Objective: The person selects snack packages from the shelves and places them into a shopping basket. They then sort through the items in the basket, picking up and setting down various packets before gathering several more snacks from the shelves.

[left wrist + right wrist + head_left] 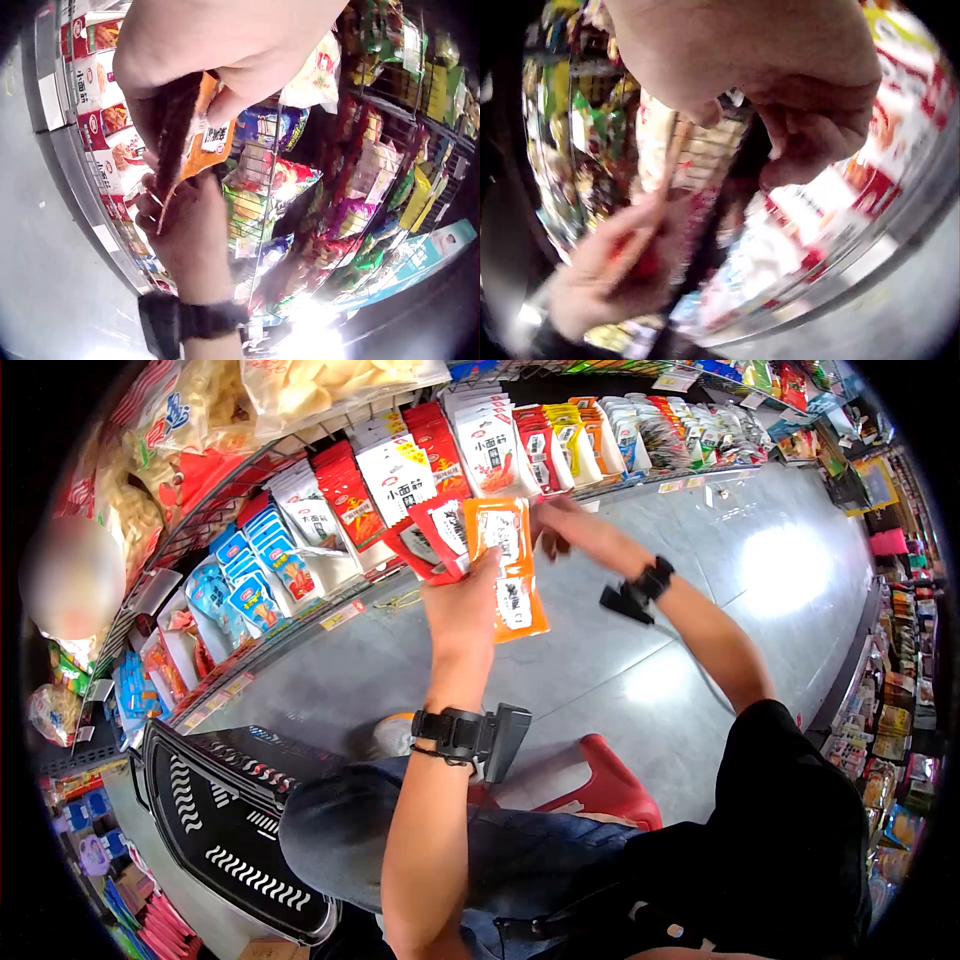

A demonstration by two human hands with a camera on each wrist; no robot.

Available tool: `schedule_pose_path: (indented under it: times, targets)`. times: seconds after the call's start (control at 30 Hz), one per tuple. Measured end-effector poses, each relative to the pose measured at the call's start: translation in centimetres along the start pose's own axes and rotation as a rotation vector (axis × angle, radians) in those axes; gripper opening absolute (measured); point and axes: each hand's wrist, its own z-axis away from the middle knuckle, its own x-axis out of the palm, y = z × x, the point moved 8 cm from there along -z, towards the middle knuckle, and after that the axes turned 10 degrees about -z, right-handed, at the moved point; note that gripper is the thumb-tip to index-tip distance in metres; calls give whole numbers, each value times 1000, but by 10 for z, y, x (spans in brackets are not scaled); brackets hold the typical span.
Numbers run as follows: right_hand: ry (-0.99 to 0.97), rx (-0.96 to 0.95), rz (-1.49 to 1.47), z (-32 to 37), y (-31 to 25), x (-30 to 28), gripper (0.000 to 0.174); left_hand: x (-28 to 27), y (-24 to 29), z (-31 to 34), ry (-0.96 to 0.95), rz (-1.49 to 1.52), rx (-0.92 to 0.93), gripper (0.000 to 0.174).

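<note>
Up closest, the left hand (460,615) is gripping a fan of packets, its thumb lying across the front. The right hand (582,532) is hovering just beside them, fingers bending; whether it is touching or pinching anything, I cannot tell. Facing us in the left hand's grip are the orange packets (515,608), two showing, one above the other, both wearing white panels with dark characters. Behind those, on the left hand's outer side, red packets (445,525) are fanning out, at least two, looking glossy.

Two black straps (450,728) are circling the wrists, one on each. Below the hands, one red stool (612,780) is standing on the grey floor (660,650). Low to the left hand's left, one black basket (215,825) is showing rows of wavy slots; its contents I cannot make out.

Beyond the hands, white boxes (335,568) are lining a shelf, holding packets in rows: three white stacks (400,478), two red stacks (348,495) sitting between them, blue packets (255,600) filling boxes further left, and one yellow stack (565,438) standing straight past the right hand. Higher and beyond the left hand, a wire rack is holding big clear bags (330,390) of pale snacks.
</note>
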Motion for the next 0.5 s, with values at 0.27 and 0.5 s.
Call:
schedule_pose_path:
  times: [0.27,0.5]
  targets:
    - [-35,25,-262,55,-23,62,36,-8,18,9,34,-179,195,23]
    - [877,-378,792,3,-28,-149,25,-15,16,10,81,-170,-23,20]
